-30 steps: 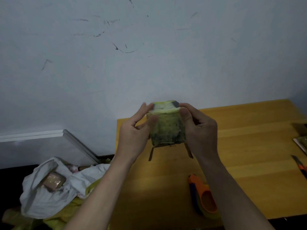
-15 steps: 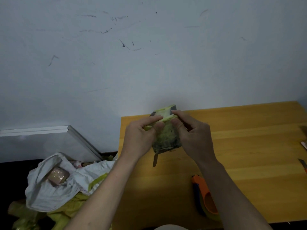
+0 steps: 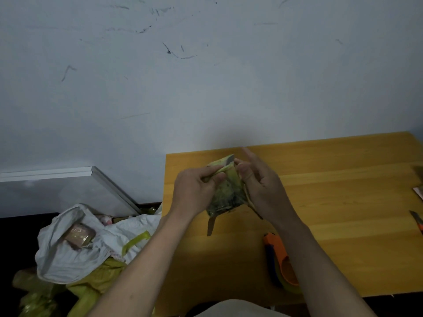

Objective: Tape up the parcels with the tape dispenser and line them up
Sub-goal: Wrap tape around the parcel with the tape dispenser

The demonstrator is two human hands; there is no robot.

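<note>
A small parcel (image 3: 226,193) wrapped in yellow-green tape hangs above the wooden table (image 3: 343,202), held between both hands. My left hand (image 3: 194,193) pinches its upper left edge and a fold of tape. My right hand (image 3: 258,181) grips its right side, with the index finger stretched out. Loose tape strips dangle below the parcel. The orange and blue tape dispenser (image 3: 281,264) lies on the table under my right forearm, partly hidden by it.
A white sack (image 3: 75,248) on the floor to the left holds a brown taped parcel (image 3: 79,234), with yellow-green bags beneath. A utility knife (image 3: 417,221) and another item lie at the table's right edge. A white wall stands behind.
The parcel has dropped lower and tilted as my hands worked along its top edge. My left fingers now pinch a tape fold and my right index finger has lifted.
</note>
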